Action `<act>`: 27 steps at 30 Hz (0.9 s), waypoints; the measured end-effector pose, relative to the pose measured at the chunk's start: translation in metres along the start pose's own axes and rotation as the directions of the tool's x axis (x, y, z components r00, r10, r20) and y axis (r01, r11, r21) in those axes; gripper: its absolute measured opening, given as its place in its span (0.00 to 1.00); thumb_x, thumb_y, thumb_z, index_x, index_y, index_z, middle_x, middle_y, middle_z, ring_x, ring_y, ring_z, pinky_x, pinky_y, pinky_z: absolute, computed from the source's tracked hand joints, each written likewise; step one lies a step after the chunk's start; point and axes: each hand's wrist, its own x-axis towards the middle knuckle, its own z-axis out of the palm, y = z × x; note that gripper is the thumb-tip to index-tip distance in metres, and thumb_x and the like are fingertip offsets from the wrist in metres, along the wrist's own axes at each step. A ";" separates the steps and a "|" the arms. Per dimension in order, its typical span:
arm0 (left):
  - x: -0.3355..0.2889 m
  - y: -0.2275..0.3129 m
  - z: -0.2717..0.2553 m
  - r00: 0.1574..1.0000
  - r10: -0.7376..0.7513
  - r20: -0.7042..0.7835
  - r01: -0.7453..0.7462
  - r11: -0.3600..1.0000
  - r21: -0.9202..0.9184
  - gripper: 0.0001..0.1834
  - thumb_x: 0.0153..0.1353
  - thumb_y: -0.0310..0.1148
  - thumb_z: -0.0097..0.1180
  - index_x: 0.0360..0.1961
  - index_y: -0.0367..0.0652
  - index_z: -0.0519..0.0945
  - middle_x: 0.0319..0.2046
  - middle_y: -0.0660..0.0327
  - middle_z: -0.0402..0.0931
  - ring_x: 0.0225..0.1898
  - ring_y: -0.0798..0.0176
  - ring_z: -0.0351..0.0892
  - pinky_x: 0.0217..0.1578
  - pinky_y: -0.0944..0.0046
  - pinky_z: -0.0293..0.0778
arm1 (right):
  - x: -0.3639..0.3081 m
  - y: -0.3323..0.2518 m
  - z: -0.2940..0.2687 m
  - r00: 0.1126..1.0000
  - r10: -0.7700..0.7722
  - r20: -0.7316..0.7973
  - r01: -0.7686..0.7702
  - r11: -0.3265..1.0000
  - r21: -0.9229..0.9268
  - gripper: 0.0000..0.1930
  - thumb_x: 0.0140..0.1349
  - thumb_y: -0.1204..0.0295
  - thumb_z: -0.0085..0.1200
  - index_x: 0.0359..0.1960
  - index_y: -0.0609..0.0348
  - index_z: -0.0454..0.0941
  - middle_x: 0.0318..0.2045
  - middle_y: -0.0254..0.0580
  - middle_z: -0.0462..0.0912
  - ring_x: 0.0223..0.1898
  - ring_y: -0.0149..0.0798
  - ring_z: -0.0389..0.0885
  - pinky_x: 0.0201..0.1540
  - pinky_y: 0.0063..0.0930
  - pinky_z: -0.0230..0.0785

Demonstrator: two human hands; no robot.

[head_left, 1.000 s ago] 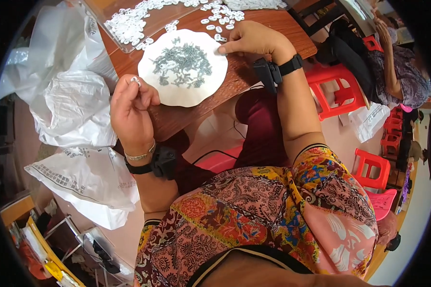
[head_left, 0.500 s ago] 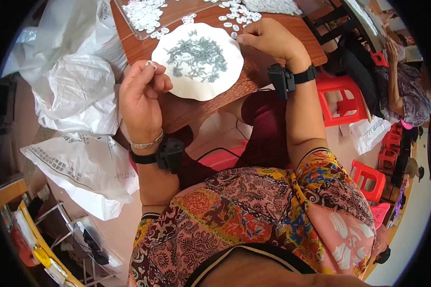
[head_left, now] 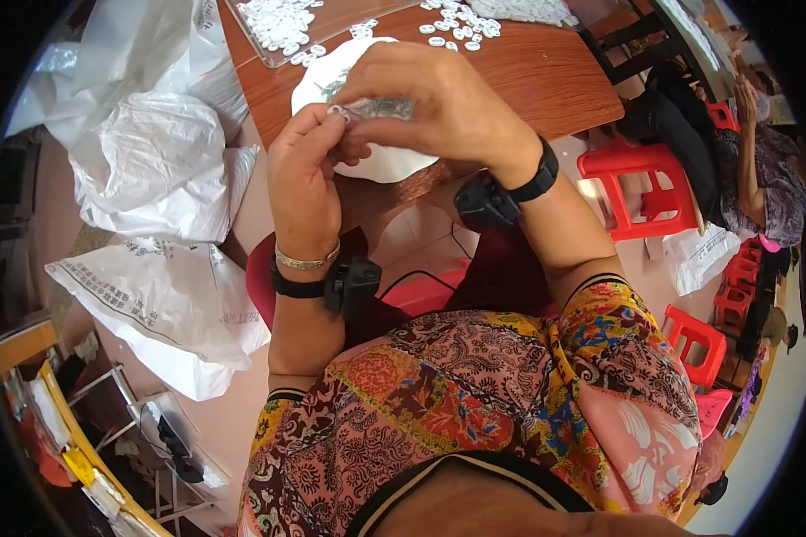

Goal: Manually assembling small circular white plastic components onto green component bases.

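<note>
Over the white wavy-rimmed plate (head_left: 306, 88), my two hands meet at the fingertips. My left hand (head_left: 306, 179) is closed, pinching a small white plastic piece (head_left: 338, 113) between thumb and forefinger. My right hand (head_left: 439, 103) reaches across from the right, thumb and forefinger bent in beside that piece. What its fingertips hold, if anything, cannot be made out. Small grey parts (head_left: 332, 90) lie in the plate, mostly covered by my right hand. Loose white oval pieces (head_left: 452, 25) with a slot-like middle are spread on the brown table (head_left: 546, 80) beyond.
A clear tray (head_left: 261, 52) heaped with white pieces stands at the table's far left, and a bag of them (head_left: 524, 11) at the back. White sacks (head_left: 148, 170) fill the floor at left. Red stools (head_left: 640, 192) and another person (head_left: 761, 183) are at right.
My right hand has left the table beside the plate's right rim and come left to my left hand. My left hand, still holding the white piece, has shifted right over the plate.
</note>
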 end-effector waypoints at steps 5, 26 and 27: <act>0.000 0.003 0.001 1.000 -0.007 -0.029 0.009 0.998 0.057 0.11 0.62 0.34 0.48 0.31 0.36 0.77 0.24 0.64 0.75 0.26 0.72 0.69 0.31 0.72 0.64 | -0.002 0.000 0.004 0.999 -0.034 0.007 0.035 0.997 -0.067 0.13 0.45 0.77 0.64 0.36 0.57 0.80 0.31 0.39 0.79 0.34 0.43 0.79 0.35 0.31 0.72; 0.002 0.014 -0.012 0.989 0.060 -0.131 -0.032 0.978 0.206 0.12 0.61 0.36 0.49 0.27 0.39 0.77 0.20 0.67 0.73 0.24 0.75 0.68 0.29 0.75 0.60 | -0.016 0.037 0.022 0.920 0.224 0.323 -0.092 0.922 -0.375 0.06 0.50 0.75 0.55 0.31 0.58 0.79 0.29 0.42 0.78 0.34 0.48 0.78 0.37 0.38 0.70; 0.002 0.014 -0.012 0.991 0.063 -0.121 -0.036 0.977 0.209 0.12 0.61 0.36 0.49 0.26 0.39 0.77 0.20 0.67 0.73 0.24 0.75 0.68 0.29 0.75 0.60 | -0.016 0.040 0.023 0.921 0.245 0.302 -0.110 0.909 -0.401 0.05 0.51 0.74 0.54 0.30 0.58 0.79 0.29 0.43 0.78 0.34 0.49 0.78 0.36 0.38 0.70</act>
